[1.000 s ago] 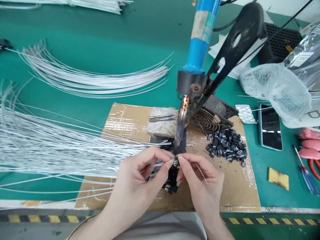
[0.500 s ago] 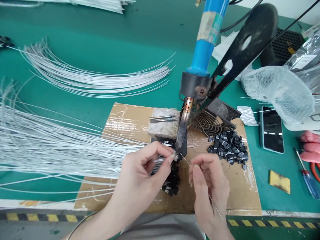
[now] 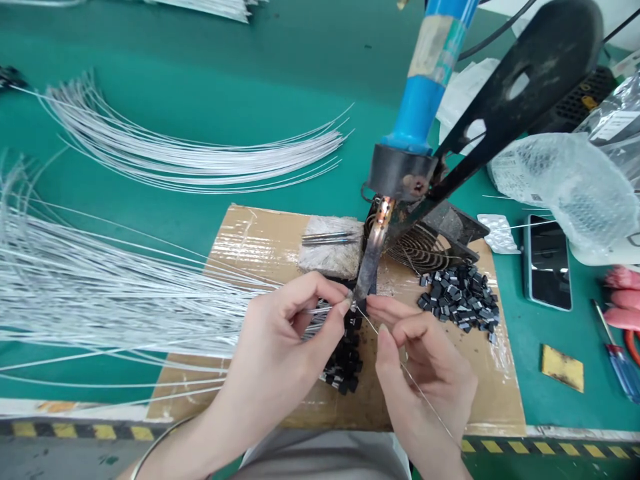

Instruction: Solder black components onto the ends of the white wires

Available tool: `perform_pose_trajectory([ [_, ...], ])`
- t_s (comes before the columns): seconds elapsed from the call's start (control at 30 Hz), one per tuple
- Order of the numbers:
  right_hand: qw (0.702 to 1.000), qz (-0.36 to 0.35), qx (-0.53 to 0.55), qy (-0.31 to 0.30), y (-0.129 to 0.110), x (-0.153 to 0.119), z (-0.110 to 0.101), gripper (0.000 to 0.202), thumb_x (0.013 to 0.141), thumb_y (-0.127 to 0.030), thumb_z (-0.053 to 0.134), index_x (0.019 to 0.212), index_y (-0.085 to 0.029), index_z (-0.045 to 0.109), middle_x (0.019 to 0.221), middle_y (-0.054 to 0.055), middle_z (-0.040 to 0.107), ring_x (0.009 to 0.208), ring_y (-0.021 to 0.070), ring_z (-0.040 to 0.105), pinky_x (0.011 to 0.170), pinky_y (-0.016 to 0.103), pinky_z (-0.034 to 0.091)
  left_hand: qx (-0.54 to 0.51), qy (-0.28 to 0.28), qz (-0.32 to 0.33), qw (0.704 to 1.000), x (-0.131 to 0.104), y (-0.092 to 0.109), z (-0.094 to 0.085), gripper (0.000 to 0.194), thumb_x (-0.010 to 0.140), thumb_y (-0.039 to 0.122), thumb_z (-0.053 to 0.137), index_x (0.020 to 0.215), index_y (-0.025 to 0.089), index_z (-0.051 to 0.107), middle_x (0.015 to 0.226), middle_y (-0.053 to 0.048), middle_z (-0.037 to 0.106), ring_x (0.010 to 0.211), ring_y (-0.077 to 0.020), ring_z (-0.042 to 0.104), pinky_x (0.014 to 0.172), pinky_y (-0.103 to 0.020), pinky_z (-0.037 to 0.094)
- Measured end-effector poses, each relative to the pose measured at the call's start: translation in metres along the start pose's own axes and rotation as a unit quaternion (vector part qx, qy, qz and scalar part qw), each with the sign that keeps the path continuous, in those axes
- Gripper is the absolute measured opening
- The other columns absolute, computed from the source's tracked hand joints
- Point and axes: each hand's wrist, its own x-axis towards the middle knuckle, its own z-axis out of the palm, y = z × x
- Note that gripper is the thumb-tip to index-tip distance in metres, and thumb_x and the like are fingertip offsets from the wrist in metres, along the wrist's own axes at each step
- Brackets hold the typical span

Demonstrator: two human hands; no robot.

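Extending from the left, white wires [image 3: 150,287] pass beneath the left hand [image 3: 290,347], its grip closed on a small, mostly hidden part [image 3: 353,306] at the soldering iron's [image 3: 369,263] tip. Solder wire [image 3: 368,321] runs thence to the right hand [image 3: 435,377], its grip pinching the strand; small black components [image 3: 460,300] lie piled farther right.

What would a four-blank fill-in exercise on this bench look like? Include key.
1. The thin wire trails across the person's ____ hand.
2. The soldering iron's handle is mainly ____.
3. The pile of small parts on the cardboard is mostly ____.
4. The phone lies on a ____ work surface.

Missing words: right; blue; black; green.
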Motion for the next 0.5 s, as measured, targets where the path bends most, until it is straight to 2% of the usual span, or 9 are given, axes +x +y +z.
perform_pose_trajectory([
  [0.13, 1.000, 0.006, 0.000, -0.002, -0.001, 0.002, -0.001, 0.020, 0.097, -0.009, 0.067, 0.087, -0.026, 0.061, 0.126, 0.001, 0.083, 0.118, 0.0183, 0.080, 0.104, 0.032, 0.064, 0.010, 0.001, 0.000, 1.000, 0.001, 0.002, -0.001, 0.015, 0.085, 0.027, 0.064, 0.072, 0.023, 0.072, 0.074, -0.002, 0.079, 0.062, -0.0163, 0.066, 0.045, -0.024, 0.034],
  [0.37, 0.999, 0.029, 0.009, 0.019, -0.008, 0.002, 0.002, 0.018, 0.099, -0.015, 0.067, 0.084, -0.025, 0.062, 0.123, 0.006, 0.084, 0.117, 0.0230, 0.081, 0.103, 0.040, 0.066, 0.007, -0.001, 0.006, 1.000, -0.002, -0.001, -0.002, 0.016, 0.088, 0.025, 0.064, 0.074, 0.024, 0.071, 0.063, 0.002, 0.069, 0.065, -0.0162, 0.066, 0.047, -0.025, 0.032],
  [0.5, 0.999, 0.026, 0.012, 0.021, -0.010, 0.001, 0.003, 0.019, 0.099, -0.015, 0.066, 0.084, -0.025, 0.062, 0.123, 0.006, 0.084, 0.116, 0.0236, 0.081, 0.102, 0.041, 0.066, 0.003, 0.008, 0.018, 1.000, -0.005, -0.008, -0.001, 0.015, 0.092, 0.025, 0.066, 0.078, 0.025, 0.073, 0.069, 0.002, 0.073, 0.068, -0.0156, 0.066, 0.047, -0.025, 0.032],
])
